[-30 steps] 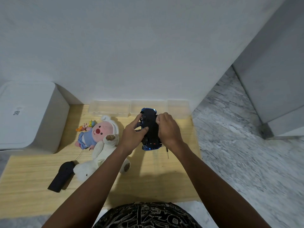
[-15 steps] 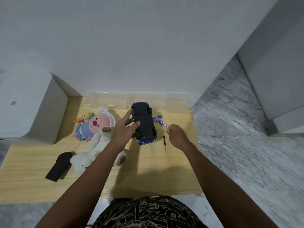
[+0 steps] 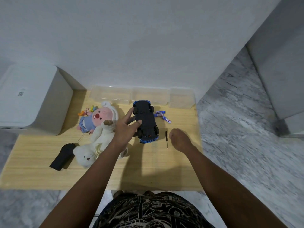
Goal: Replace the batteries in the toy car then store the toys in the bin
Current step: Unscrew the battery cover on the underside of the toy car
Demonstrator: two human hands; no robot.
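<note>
Wood table [image 3: 148, 170] in front of me, white bin [image 3: 32, 96] w/ its lid on at 10 o'clock on the table's far-left corner. Three clear plastic boxes [image 3: 111, 96] in a row along the far edge, 12 o'clock.

White teddy bear [image 3: 88, 153] lies at 9 o'clock of the car, under my left forearm, w/ a pink-faced plush doll [image 3: 98, 117] just beyond it. Black remote [image 3: 63, 156] at 8 o'clock, touching the bear's head.

Blue toy car [image 3: 145, 122] sits upside down mid-table, black underside up, wheels up. My left hand [image 3: 126, 129] is spread open, fingers straight, fingertips resting on the car's left side; not gripping. My right hand [image 3: 179, 139] is at 3 o'clock of the car, fingers curled into a loose fist; can't tell if anything's inside.

Small black screwdriver [image 3: 166, 139] lies btwn car and right hand. Blue batteries [image 3: 162, 115], a few, lie loose at 2 o'clock, just by the car's far wheel.
</note>
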